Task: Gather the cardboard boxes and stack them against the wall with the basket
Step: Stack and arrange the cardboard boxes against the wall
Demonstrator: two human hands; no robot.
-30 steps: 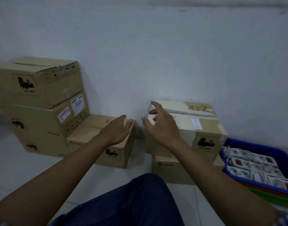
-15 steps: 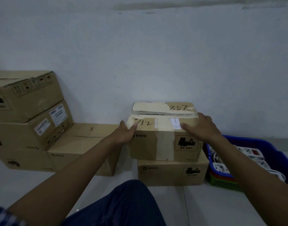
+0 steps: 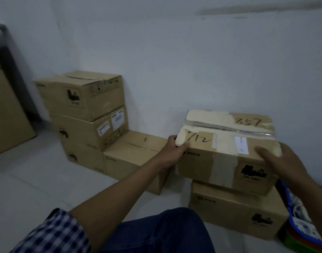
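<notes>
- The taped box (image 3: 227,143) is held at both ends. The left hand (image 3: 172,152) grips its left end, thumb hooked over the top corner, and the rest of those fingers are tucked out of sight behind the box.
- The right hand (image 3: 282,161) has its fingers curled over the top right corner, so it's grasping too, though the palm side is hidden against the cardboard.
- That box sits over the lower PICO box (image 3: 235,210), tilted a bit. Can't really tell if it's resting on it or just lifted clear, since the seam between them is dark.
- The scribbles on the taped box's top are readable-ish: "12" near the left, something like "357" at the back right. The small white label is too blurry to read.
- The basket (image 3: 321,189) is mostly cut off by the right edge and partly behind the right forearm. You get a blue rim, some white plastic bits inside, and what looks like green and red baskets nested under it.
- To the left, a stack of three boxes (image 3: 87,114) stands against the wall (image 3: 174,61), with labels smeared by blur.
- A single low box (image 3: 134,157) sits just beside that stack, between it and the PICO pair, and the left forearm crosses in front of its right part.
- At far left, a big flat cardboard sheet (image 3: 6,115) and a dark frame (image 3: 10,61) are both cut off, so no idea what they belong to.
- At the bottom of the view are a checked sleeve (image 3: 56,234) and a knee in dark trousers (image 3: 160,232).
</notes>
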